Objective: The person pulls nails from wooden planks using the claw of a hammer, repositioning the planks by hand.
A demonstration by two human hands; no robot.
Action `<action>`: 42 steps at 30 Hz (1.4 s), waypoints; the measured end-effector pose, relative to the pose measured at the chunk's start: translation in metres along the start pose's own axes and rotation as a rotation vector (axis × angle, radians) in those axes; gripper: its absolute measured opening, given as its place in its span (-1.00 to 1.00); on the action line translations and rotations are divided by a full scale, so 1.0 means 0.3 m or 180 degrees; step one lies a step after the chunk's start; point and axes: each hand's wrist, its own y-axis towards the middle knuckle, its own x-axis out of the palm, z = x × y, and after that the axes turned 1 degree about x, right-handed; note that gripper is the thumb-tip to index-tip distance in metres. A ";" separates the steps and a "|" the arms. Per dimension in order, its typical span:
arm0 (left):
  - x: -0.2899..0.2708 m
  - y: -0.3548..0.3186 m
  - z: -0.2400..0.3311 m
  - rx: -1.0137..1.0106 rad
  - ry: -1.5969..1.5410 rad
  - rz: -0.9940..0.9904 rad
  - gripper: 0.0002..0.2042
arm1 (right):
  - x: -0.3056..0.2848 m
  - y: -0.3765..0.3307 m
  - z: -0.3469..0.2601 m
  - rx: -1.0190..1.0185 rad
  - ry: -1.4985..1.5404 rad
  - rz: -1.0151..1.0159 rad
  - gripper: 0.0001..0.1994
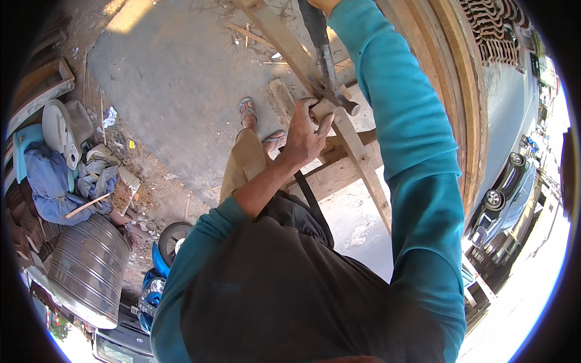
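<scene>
My right hand, mostly cut off by the upper edge, grips the dark handle of a claw hammer. The hammer's metal head points down, its face close beside a small wooden block. My left hand pinches that block between thumb and fingers, over a long narrow wooden bar. Whether the hammer touches the block I cannot tell. Under the bar lies a wider wooden board, partly hidden by my left hand and arm.
Long planks stand stacked beyond my right arm. Roof tiles and a parked car are farther right. On the left are a ribbed metal drum, a blue cloth bundle and a motorbike wheel. My sandalled feet stand on concrete.
</scene>
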 end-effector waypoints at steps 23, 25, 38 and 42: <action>-0.176 0.681 -0.040 -0.1255 0.0253 0.1873 -0.19 | -0.159 -0.024 -0.222 0.0633 0.2224 -0.1341 -0.73; -0.161 0.699 -0.029 -0.1570 0.0695 0.1883 -0.07 | -0.156 -0.019 -0.212 0.0318 0.1884 -0.1248 -0.71; -0.106 0.679 -0.077 -0.0864 0.0774 0.2381 -0.32 | -0.195 -0.107 -0.200 0.0144 0.1978 -0.1118 -0.73; -0.134 0.761 -0.039 -0.1417 0.1490 0.2441 -0.35 | -0.701 -0.473 -0.303 -0.1095 0.2206 -0.1134 -0.72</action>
